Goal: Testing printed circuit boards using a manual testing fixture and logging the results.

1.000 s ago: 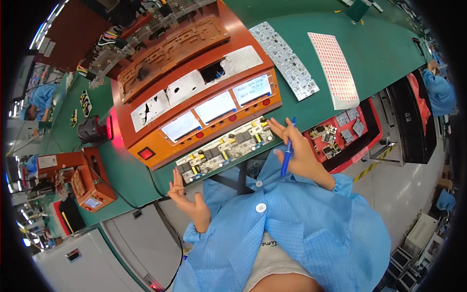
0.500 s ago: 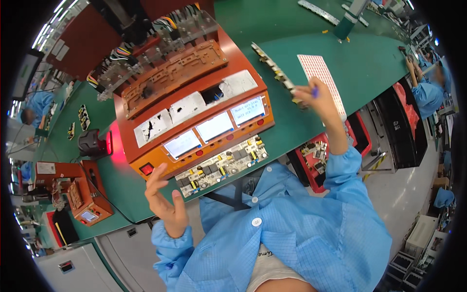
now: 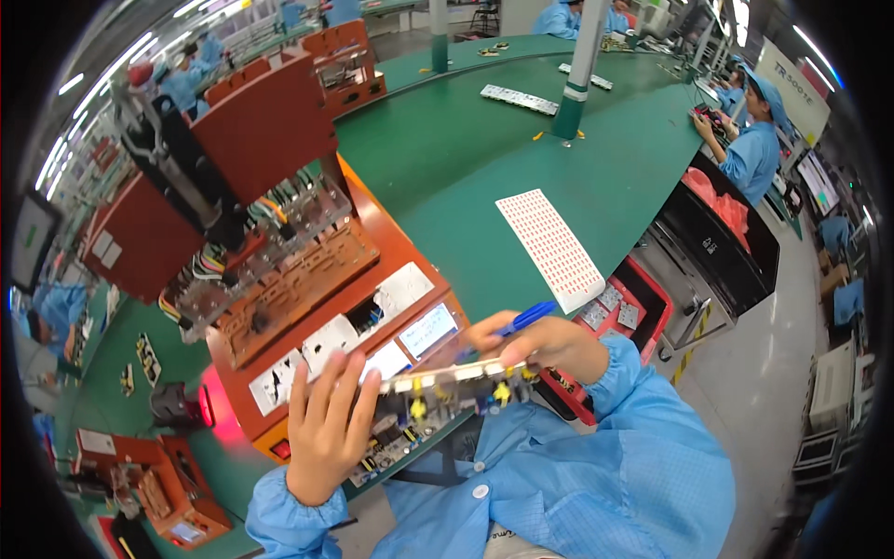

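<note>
Two hands. Right hand (image 3: 548,349): fingers closed on one held circuit board (image 3: 456,375), seen edge-on, plus one blue pen (image 3: 527,318). Left hand (image 3: 326,429): fingers straight, parted, by the board's other end; contact cannot be told. Risk, judged: pen crowds the right grip, so the board could slip, striking one lower board (image 3: 386,450) beneath the fingers. Beyond left fingertips: one orange tester (image 3: 321,314). Beyond right: one label sheet (image 3: 549,247).

Two hands (image 3: 328,429) (image 3: 563,349), one blue pen (image 3: 527,318)
Two near circuit boards (image 3: 447,378) (image 3: 391,438), two small boards (image 3: 147,360) (image 3: 127,379) at left, two pale strips (image 3: 520,99) (image 3: 587,77) far, one sticker sheet (image 3: 551,250).
</note>
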The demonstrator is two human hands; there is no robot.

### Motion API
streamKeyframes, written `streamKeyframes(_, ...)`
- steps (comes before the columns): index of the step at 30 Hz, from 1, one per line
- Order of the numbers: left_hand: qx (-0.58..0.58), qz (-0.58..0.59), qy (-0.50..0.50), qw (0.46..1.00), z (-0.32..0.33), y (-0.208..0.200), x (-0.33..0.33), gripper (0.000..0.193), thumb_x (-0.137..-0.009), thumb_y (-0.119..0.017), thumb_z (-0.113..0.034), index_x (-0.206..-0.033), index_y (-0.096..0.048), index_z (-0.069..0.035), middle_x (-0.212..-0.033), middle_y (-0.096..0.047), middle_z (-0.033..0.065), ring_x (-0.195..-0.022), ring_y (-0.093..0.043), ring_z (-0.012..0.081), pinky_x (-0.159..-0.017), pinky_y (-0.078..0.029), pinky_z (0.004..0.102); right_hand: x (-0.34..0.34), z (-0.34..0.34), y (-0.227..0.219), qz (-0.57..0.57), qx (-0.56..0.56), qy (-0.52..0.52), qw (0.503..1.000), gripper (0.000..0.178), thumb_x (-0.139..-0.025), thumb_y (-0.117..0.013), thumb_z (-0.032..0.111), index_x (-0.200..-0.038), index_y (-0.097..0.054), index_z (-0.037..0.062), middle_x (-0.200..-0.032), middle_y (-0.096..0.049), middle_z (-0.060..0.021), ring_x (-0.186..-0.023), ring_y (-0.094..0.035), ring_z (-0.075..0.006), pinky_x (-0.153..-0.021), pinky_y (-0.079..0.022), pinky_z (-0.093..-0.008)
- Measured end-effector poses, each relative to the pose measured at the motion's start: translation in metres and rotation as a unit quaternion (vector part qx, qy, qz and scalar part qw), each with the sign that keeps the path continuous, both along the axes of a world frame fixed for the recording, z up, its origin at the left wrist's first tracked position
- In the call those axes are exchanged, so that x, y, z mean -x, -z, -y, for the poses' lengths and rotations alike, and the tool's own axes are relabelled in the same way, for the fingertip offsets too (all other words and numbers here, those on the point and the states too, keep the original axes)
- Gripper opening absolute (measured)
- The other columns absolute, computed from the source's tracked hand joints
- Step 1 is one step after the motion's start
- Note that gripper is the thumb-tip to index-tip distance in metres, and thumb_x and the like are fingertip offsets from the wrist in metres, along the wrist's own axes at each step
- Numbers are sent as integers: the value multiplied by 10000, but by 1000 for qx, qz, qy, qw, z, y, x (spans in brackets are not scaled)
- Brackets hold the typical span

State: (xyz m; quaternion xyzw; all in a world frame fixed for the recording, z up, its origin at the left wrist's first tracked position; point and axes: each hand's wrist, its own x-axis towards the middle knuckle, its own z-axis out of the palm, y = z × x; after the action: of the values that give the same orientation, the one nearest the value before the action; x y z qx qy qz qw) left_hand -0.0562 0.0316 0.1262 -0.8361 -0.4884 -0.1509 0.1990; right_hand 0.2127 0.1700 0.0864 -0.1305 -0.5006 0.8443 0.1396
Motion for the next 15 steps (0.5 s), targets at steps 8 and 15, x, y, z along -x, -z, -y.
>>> streamKeyframes(8,84,192,-115,971,-6,16,31,782,-561,-803,-68,-1241,-435,42,-1146,-553,202,-1059,-534,386,-968,-404,457,56,-41,16,-22,-253,294,921,252,-868,-627,96,-774,-394,67,-708,-479,-19,-997,-621,-152,-640,-473,-275)
streamKeyframes(15,109,192,-210,952,2,24,32,763,-669,-760,-77,-1300,-348,43,-1246,-500,217,-1134,-490,375,-996,-353,401,65,-4,14,138,-653,327,669,467,-797,-664,202,-1167,-489,-26,-834,-553,-97,-819,-522,-281,-818,-408,-374)
